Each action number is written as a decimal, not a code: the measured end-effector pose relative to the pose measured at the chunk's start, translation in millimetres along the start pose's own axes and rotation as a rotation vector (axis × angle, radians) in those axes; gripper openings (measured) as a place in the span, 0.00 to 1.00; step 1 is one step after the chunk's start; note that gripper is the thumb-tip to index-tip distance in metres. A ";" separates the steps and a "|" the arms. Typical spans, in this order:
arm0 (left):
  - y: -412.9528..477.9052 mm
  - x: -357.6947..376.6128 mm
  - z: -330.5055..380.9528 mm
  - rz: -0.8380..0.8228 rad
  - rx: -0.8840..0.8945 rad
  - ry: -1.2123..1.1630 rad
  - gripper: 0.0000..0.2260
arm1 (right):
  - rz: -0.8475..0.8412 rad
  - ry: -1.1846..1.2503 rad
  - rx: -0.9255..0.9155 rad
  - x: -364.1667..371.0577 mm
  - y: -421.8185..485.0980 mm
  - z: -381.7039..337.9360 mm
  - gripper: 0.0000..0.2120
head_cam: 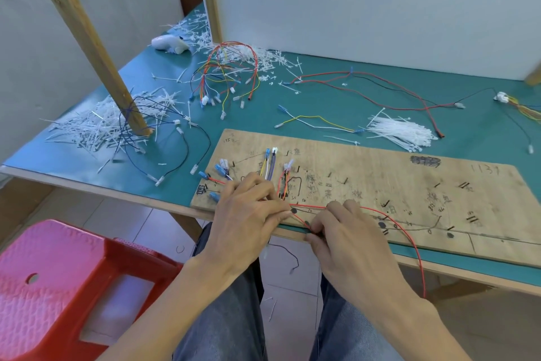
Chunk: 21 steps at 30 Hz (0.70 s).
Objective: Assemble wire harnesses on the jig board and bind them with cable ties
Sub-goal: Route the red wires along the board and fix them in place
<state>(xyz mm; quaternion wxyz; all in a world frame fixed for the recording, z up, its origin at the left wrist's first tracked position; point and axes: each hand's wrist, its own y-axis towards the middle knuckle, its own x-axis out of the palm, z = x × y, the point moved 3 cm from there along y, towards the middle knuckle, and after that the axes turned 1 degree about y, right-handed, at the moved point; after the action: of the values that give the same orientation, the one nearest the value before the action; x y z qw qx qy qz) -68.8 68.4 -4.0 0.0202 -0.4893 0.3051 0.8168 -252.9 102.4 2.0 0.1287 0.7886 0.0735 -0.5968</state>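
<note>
Pinching the red wire (409,240) at the jig board (380,185) near edge, right hand (348,240) fingers sit just beside left hand (248,214) fingers gripping the wire bundle (270,168).

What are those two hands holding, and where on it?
The right hand pinches a thin red wire at the wooden board's near edge. The left hand rests on the wires at the board's left end; whether it grips them cannot be told.
</note>
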 end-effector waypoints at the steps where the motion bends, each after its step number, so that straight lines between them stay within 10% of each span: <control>1: 0.3 0.3 0.3 0.006 0.005 0.008 0.06 | 0.025 0.016 0.018 -1.3 -0.2 -2.3 0.10; 21: -29.9 5.0 13.0 -0.146 0.246 0.373 0.17 | -0.123 -0.062 0.227 -21.2 -21.8 30.4 0.16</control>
<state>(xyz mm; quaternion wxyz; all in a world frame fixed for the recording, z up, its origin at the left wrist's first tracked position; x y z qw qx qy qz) -71.8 98.1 -18.0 0.0818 -0.6463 0.3647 0.6653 -292.7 115.2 12.1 0.0040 0.7734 0.0498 -0.6320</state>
